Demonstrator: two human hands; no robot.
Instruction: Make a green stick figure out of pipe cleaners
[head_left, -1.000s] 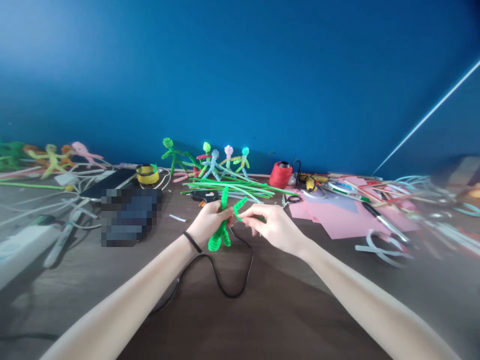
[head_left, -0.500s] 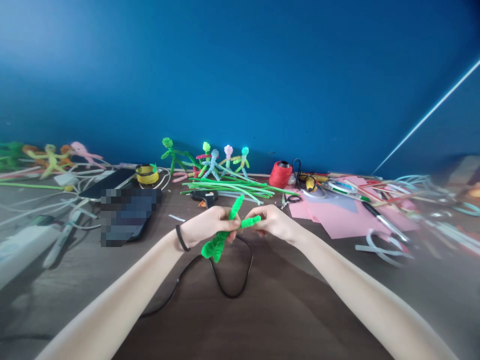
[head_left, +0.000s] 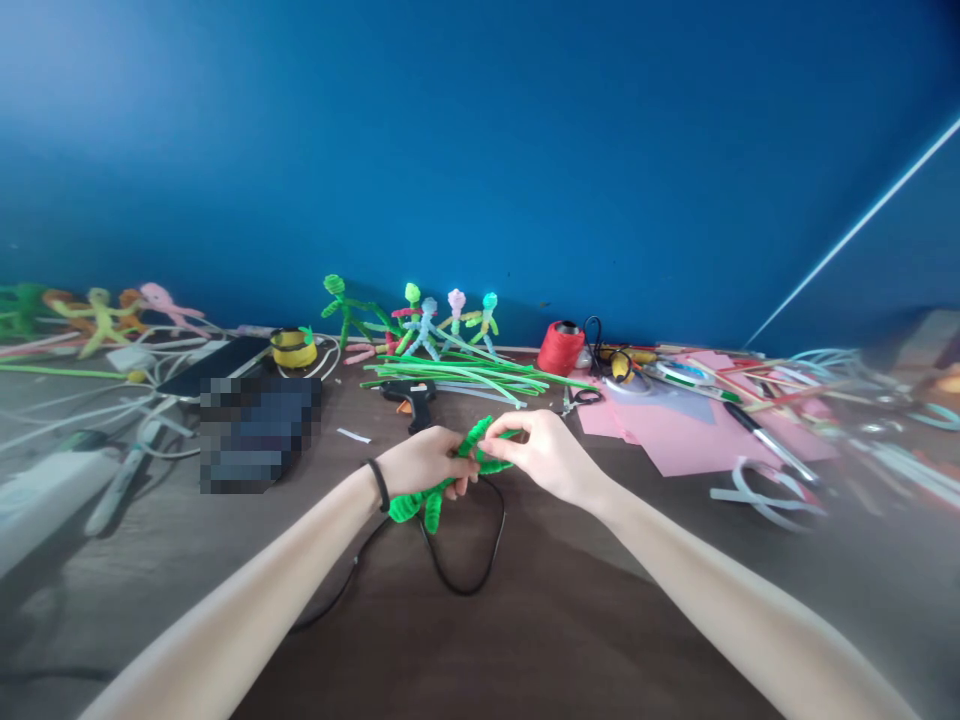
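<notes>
A bright green pipe-cleaner figure is gripped in my left hand, with its thick wound part below the fingers and two limbs pointing up and right. My right hand has thumb and forefinger pinched together at the upper limbs; whatever lies between those fingertips is too small to make out. Behind the hands, a pile of green pipe cleaners lies on the table, and a black glue gun rests in front of it.
Several pipe-cleaner figures lean near the blue wall. A red thread spool, pink paper and a marker are to the right. Phones and yellow tape lie left. A black cable loops below my hands.
The green figure has tilted to the right in my left hand. My right hand has shifted slightly left, over its upper limbs, and its fingers now pinch there.
</notes>
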